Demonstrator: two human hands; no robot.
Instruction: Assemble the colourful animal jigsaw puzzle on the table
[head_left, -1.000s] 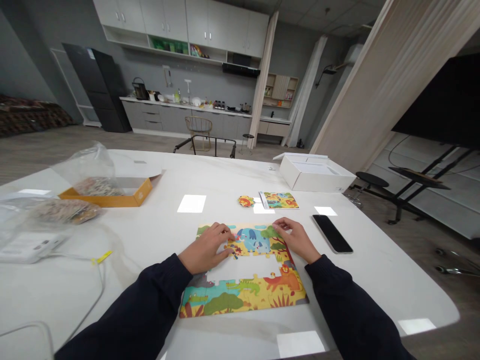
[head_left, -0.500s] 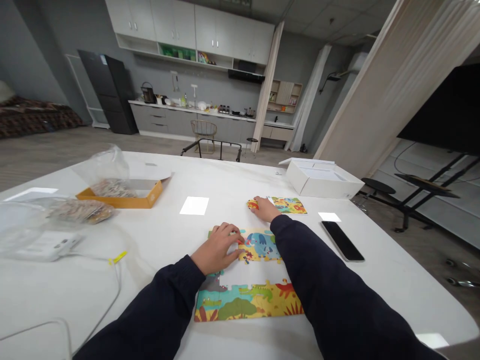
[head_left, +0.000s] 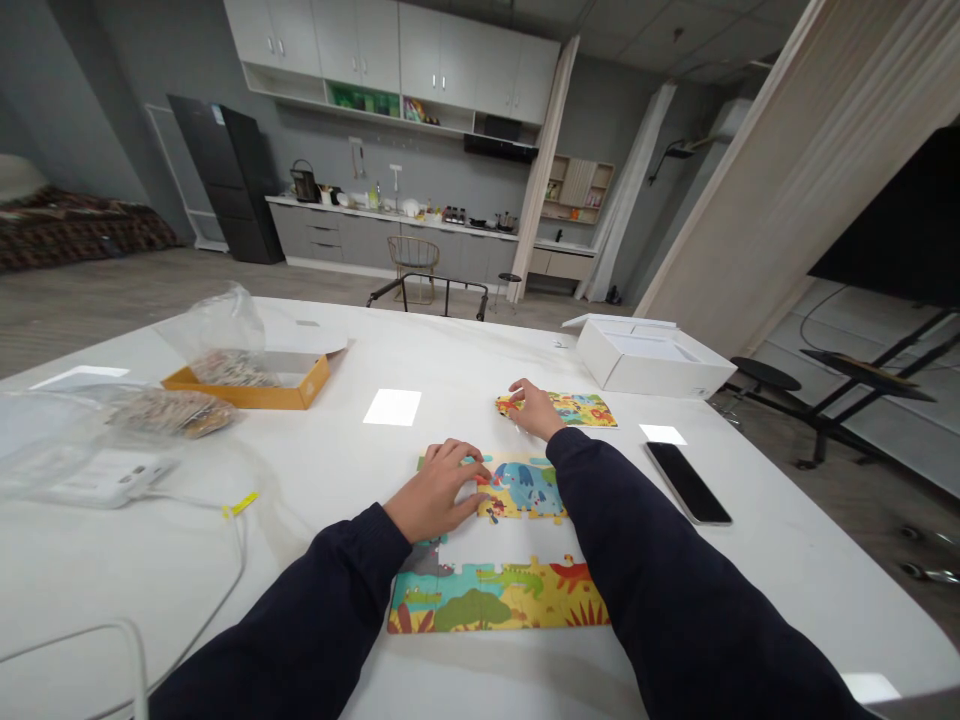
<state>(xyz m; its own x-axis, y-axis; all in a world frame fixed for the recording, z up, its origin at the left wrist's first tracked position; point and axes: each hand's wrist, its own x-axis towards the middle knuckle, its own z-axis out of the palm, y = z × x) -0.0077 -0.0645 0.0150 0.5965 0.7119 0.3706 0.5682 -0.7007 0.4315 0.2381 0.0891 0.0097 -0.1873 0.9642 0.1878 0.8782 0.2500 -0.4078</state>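
A jigsaw puzzle, partly put together, lies flat before me with a white gap through its middle. Its upper part shows blue elephants. My left hand rests over the upper left of it, fingers bent, with a small reddish puzzle piece at the fingertips, mostly hidden. Farther out, my right hand arches with thumb and forefinger apart, beside yellow and red puzzle pieces. A colourful picture card lies just right of that hand, partly behind it.
A black phone lies on the right, below a white box. At left are an orange box, a clear bag of pieces, a white power adapter and its cable. The white table spans the foreground.
My right hand's fingers have lifted and spread above the yellow and red pieces they were closed on. My left hand stays nearly still. The view has shifted slightly.
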